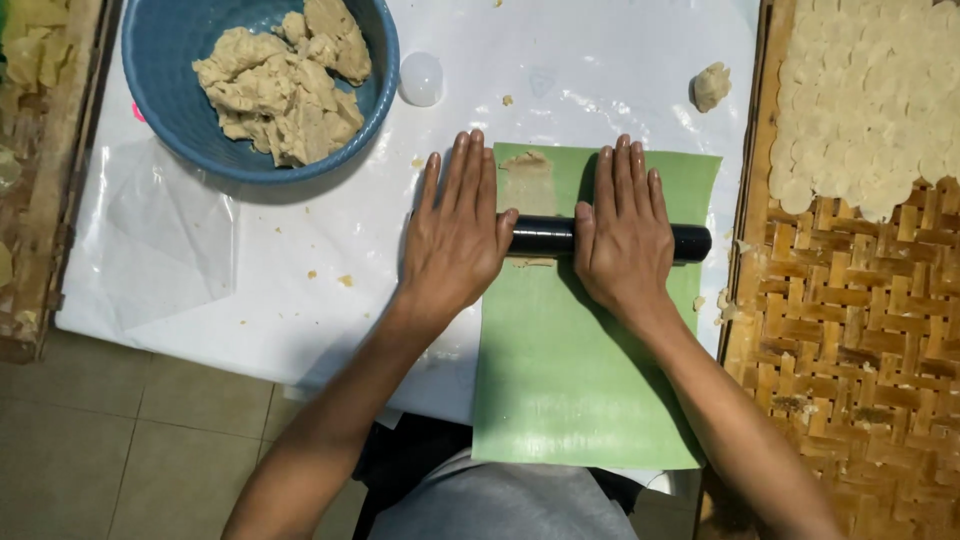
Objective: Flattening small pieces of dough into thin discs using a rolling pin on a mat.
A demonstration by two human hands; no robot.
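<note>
Both flat, unclenched palms, left hand (457, 235) and right hand (625, 230), press a glossy black rolling pin (545, 237) onto the green sheet (575, 380).

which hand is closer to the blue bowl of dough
Left. The left hand lies flat on the black roller just below and right of the blue bowl; the right hand sits farther right on the same roller.

Both palms flat on the roller (610, 240), left hand (455, 235) beside right hand (625, 235). Under the roller, a sheet (580, 390) on the table (250, 290). Far left, a bowl (165, 90) holding dough (285, 80). Right of the sheet, a woven tray (850, 330) bearing discs (870, 100).
</note>
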